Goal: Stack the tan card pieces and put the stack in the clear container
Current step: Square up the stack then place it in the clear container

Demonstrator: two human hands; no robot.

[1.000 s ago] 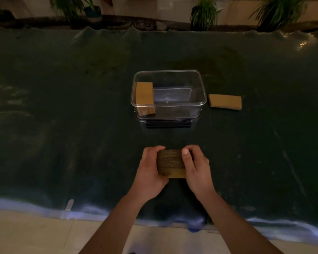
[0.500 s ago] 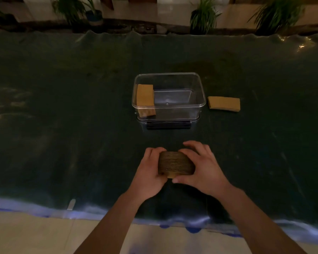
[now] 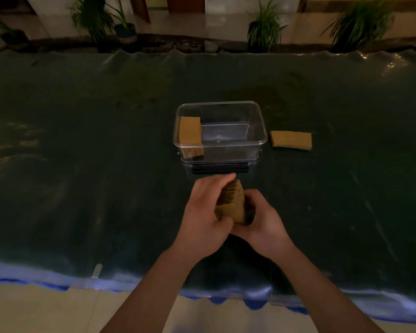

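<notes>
Nearest us, over the front of the desk with its dark cover, we hold a stack of tan card pieces between both hands. Our left hand wraps its fingers over the stack's left side and top, clamped on it; our right hand cups it from the right and below, also closed on it. The stack is tilted, its layered edge facing up. Just beyond stands the clear container, with one tan stack leaning at its left end. Right of the container, apart from it, another tan stack lies flat. Potted plants line the far floor.
</notes>
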